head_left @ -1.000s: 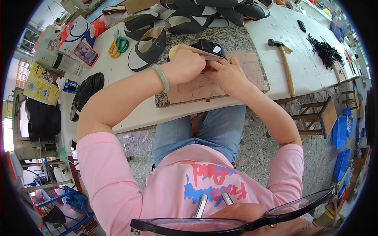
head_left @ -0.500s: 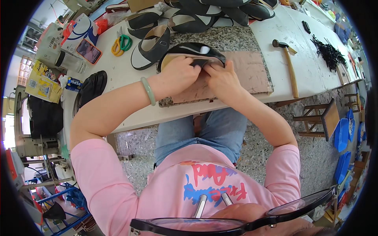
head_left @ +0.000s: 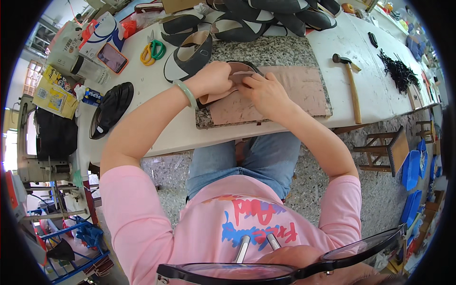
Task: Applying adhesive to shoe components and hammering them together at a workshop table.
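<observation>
A black shoe upper [head_left: 216,96] with a pale beige-pink lining is held over the granite slab [head_left: 285,50], its lining turned up. My left hand [head_left: 213,78], with a green bangle at the wrist, is closed like a fist on the upper's left side. Opposite it, my right hand [head_left: 267,94] has its fingers bent in at the upper's opening, pinching the lining edge. My fingers cover much of the upper. Under my hands, a scuffed pink board [head_left: 299,88] lies on the slab. Just beyond my left hand sits a dark grey shoe upper [head_left: 187,59] with a white patch.
More dark uppers [head_left: 237,28] are heaped at the back. Green-and-yellow scissors [head_left: 152,51], a phone [head_left: 112,58], a clear bottle [head_left: 90,69] and a black shoe upper [head_left: 111,109] lie left. A hammer [head_left: 352,90] and a pile of black strips [head_left: 398,69] are right; a wooden stool [head_left: 387,149] stands below.
The upper has been turned over in my hands: its shiny black outside faced up before, and now its lining shows. My left hand has moved slightly away from me.
</observation>
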`<state>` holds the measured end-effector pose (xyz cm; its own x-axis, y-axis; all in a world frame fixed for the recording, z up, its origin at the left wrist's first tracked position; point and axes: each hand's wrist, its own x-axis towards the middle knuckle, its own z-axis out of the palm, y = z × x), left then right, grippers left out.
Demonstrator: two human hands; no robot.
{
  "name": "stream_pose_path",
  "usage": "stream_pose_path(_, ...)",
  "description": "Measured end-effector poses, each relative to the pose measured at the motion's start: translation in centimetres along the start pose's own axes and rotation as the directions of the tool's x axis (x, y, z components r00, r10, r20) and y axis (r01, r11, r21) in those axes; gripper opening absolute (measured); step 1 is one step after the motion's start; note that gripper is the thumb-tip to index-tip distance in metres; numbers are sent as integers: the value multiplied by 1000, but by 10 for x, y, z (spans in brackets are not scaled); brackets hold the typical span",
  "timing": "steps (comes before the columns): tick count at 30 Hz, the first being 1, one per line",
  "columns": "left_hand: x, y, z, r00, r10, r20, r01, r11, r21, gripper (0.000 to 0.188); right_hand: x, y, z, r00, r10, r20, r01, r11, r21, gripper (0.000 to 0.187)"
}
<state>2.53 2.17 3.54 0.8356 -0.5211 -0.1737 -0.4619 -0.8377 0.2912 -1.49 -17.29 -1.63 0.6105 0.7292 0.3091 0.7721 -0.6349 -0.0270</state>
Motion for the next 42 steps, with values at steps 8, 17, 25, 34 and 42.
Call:
stream_pose_path(8,13,-39,-49,993,-19,118,111,507,-855,42,-5,-4,-35,937,349,-16,-284,790,544,23)
stream_pose_path(17,12,32,48,847,277,-454,-358,928,-100,27,-45,49,-17,650,750,123,-313,117,942,46)
stream_pose_path(25,50,51,19,929,193,-316,-157,978,136,22,0,54,-47,909,346,234,-337,938,-79,24)
stream_pose_path(34,44,45,1,985,136,-111,-112,973,203,21,-20,45,-49,962,226,151,-233,972,29,8)
stream_pose_path(42,-7,10,8,978,71,-197,-146,905,-399,30,-72,70,-40,625,768,142,-628,386,676,20)
